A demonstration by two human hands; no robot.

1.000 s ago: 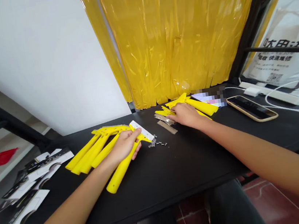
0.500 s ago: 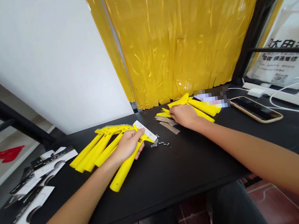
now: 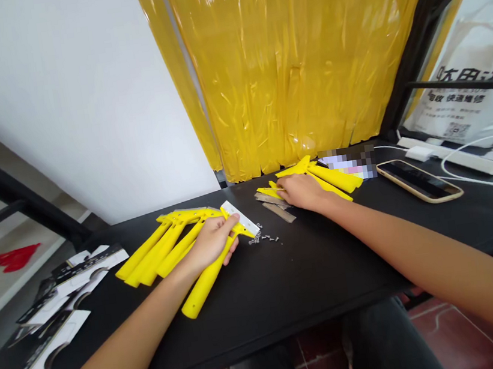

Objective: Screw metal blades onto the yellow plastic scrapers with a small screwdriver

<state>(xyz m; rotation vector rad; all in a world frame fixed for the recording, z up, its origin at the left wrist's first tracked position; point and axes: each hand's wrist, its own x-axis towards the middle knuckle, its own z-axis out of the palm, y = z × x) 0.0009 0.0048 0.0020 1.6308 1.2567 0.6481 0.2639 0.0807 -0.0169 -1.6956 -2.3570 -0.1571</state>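
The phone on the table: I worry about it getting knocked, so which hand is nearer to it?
Right. The right hand is left of the phone, by the yellow pieces; the left hand is farther left, around a yellow handle.

The scraper is yellow with a whitish plate, the worktop black, the curtain amber, the floor tiles red.

even light; glare streaks the yellow curtain at one o'clock; pixelated patch at three o'clock; edges look stretched.
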